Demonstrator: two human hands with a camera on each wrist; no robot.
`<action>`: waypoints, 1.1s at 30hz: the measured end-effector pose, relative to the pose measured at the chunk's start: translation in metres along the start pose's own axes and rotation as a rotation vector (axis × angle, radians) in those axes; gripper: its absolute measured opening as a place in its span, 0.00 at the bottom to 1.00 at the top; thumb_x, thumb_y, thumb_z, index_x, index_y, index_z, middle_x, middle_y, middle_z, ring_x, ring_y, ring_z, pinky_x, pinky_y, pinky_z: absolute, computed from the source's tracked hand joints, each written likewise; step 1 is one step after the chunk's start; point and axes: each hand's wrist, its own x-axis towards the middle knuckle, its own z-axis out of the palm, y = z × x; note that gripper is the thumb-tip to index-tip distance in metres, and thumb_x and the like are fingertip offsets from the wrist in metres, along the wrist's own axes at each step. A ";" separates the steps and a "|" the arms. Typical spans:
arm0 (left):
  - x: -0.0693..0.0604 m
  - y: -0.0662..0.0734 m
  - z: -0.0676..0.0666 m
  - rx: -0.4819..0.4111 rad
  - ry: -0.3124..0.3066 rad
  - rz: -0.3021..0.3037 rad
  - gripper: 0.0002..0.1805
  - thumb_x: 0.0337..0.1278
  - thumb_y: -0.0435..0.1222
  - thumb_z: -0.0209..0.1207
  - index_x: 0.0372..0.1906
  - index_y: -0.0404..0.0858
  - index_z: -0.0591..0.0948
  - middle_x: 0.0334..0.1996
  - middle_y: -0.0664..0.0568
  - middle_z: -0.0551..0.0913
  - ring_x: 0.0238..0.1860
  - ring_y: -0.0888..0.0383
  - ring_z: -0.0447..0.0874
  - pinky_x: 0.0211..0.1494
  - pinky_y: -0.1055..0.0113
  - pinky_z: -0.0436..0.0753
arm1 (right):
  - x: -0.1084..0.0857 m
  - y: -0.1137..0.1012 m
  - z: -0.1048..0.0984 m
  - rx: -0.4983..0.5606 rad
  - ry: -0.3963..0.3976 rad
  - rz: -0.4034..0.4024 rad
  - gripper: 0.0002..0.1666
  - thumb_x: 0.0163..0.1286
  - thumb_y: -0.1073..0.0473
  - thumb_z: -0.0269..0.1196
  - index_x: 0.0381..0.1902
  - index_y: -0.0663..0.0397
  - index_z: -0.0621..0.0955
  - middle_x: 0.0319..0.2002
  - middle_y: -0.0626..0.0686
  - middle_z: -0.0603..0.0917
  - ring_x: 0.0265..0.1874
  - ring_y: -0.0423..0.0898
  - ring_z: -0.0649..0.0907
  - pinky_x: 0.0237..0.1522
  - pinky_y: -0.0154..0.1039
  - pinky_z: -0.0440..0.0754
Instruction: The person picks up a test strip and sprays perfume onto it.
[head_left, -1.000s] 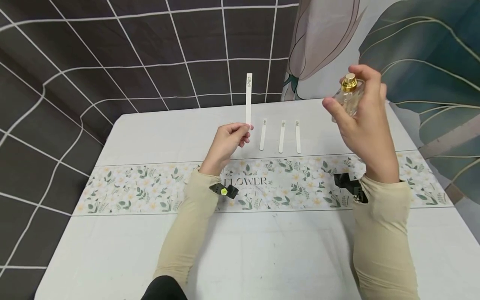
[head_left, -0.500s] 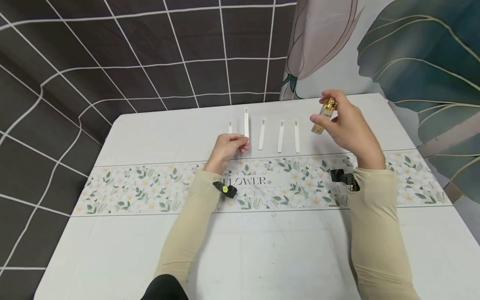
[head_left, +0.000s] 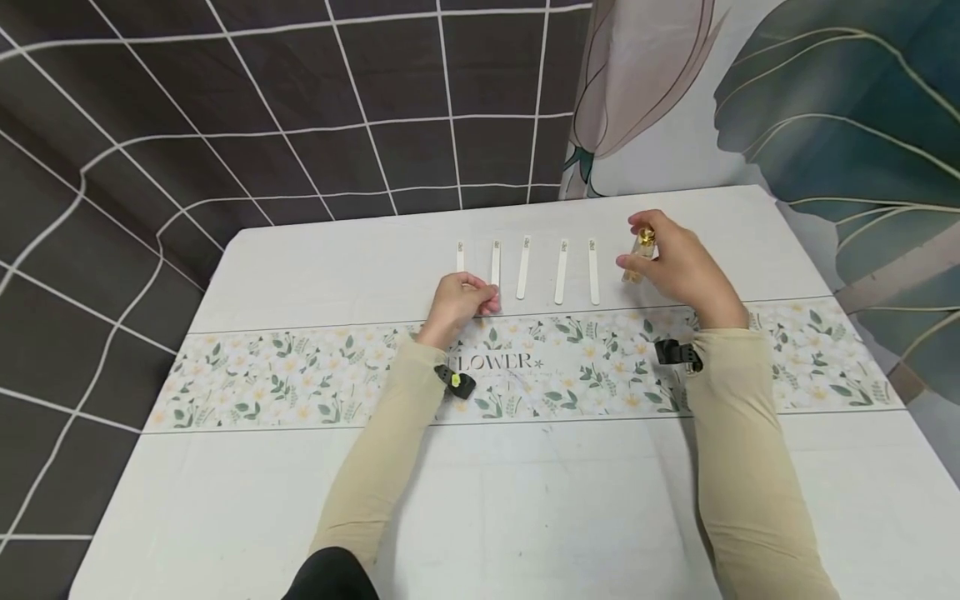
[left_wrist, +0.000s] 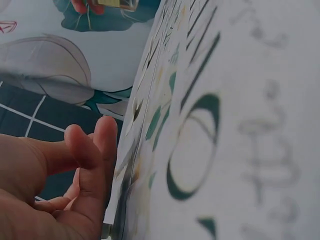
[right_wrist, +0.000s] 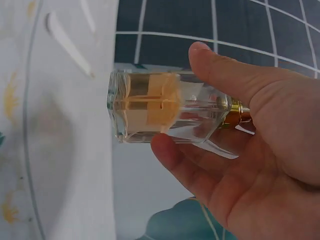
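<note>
Two set-downs seem the step in hand: nearer, the left hand (head_left: 459,302) touches a white strip (head_left: 496,262) on the table (head_left: 570,500), pinching or not I cannot tell; beyond, the right hand (head_left: 686,268) grips a tilted glass bottle (right_wrist: 150,107) beside the strip row (head_left: 523,270), which likely needs levelling before release.

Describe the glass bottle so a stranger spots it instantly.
Find the floral band across the white table. Beyond it, right of the white strips, the right hand holds the glass bottle. Its gold top and amber contents set it apart from the strips.
</note>
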 end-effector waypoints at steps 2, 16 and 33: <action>-0.001 0.000 0.000 0.020 -0.001 -0.002 0.06 0.67 0.30 0.63 0.36 0.34 0.77 0.26 0.49 0.86 0.21 0.64 0.83 0.27 0.74 0.80 | 0.002 0.003 0.002 -0.003 -0.013 0.006 0.40 0.73 0.56 0.65 0.75 0.63 0.61 0.68 0.70 0.70 0.67 0.68 0.69 0.68 0.68 0.63; -0.002 0.005 -0.001 0.059 -0.055 -0.057 0.10 0.70 0.29 0.59 0.48 0.30 0.71 0.29 0.44 0.86 0.21 0.62 0.84 0.29 0.72 0.83 | 0.008 0.017 0.012 -0.009 -0.062 0.075 0.40 0.73 0.58 0.65 0.75 0.62 0.61 0.68 0.71 0.70 0.68 0.70 0.69 0.68 0.69 0.63; -0.014 0.027 0.015 0.544 -0.045 0.111 0.16 0.73 0.42 0.59 0.35 0.33 0.83 0.20 0.49 0.85 0.17 0.58 0.82 0.25 0.68 0.80 | 0.011 0.022 0.014 0.032 -0.101 0.123 0.52 0.67 0.58 0.71 0.79 0.57 0.54 0.71 0.70 0.66 0.67 0.68 0.70 0.67 0.69 0.64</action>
